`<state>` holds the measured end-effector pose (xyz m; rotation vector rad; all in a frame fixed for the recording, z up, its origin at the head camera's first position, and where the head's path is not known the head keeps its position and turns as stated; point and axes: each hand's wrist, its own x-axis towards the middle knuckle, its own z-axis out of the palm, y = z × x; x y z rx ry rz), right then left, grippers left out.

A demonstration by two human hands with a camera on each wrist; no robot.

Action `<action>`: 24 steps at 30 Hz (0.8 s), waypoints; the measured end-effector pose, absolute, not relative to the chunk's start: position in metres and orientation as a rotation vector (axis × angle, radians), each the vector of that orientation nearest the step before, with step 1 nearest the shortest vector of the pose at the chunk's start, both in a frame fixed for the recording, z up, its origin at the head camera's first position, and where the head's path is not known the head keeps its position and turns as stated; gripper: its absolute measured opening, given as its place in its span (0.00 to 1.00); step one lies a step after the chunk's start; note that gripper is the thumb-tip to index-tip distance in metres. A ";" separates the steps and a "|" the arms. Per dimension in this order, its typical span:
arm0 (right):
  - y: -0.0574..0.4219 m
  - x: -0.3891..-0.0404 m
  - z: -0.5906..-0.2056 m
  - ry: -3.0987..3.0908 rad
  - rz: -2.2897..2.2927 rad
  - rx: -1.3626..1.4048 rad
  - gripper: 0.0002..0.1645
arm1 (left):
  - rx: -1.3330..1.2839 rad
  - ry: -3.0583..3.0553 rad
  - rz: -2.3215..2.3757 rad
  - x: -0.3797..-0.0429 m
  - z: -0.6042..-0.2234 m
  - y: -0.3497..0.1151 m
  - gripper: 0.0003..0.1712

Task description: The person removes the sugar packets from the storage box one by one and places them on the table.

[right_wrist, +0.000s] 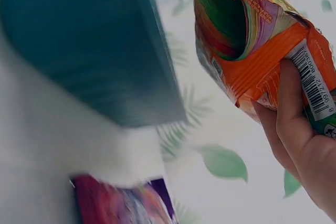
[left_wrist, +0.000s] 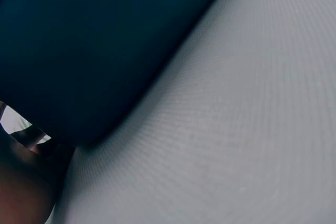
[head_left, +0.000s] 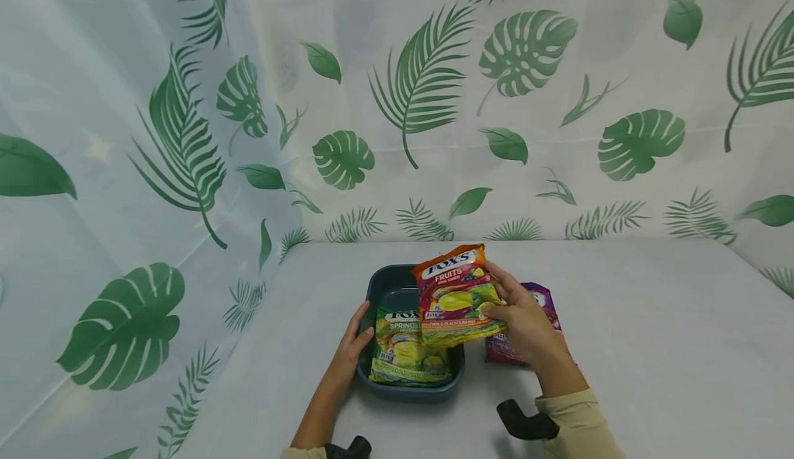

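Observation:
My right hand [head_left: 526, 318] grips an orange, red and yellow FOX'S Fruits candy bag [head_left: 455, 297] by its right side, raised over the right part of a dark blue tub [head_left: 409, 395]. In the right wrist view the bag's back [right_wrist: 262, 72] shows, with a barcode under the fingers. A green and yellow FOX'S candy bag [head_left: 403, 359] lies in the tub, partly covered by the held one. My left hand [head_left: 351, 349] rests against the tub's left side, fingers and thumb at the rim. The left wrist view shows mostly the tub's outer wall [left_wrist: 94, 51].
A purple candy bag [head_left: 505, 350] lies on the white table [head_left: 651, 349] just right of the tub, partly hidden behind my right hand and forearm. Leaf-print cloth [head_left: 434, 190] hangs behind the table and on its left.

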<state>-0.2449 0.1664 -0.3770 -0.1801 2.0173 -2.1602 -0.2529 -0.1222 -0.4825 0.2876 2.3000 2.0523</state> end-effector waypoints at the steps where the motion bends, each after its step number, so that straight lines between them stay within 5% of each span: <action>1: 0.172 -0.245 -0.376 2.017 -2.178 -0.187 0.45 | 0.301 2.299 2.056 -0.253 -0.483 -0.123 0.33; 24: 0.297 -0.253 -0.406 1.749 -2.750 -0.128 0.43 | 0.142 2.291 2.023 -0.251 -0.479 -0.122 0.33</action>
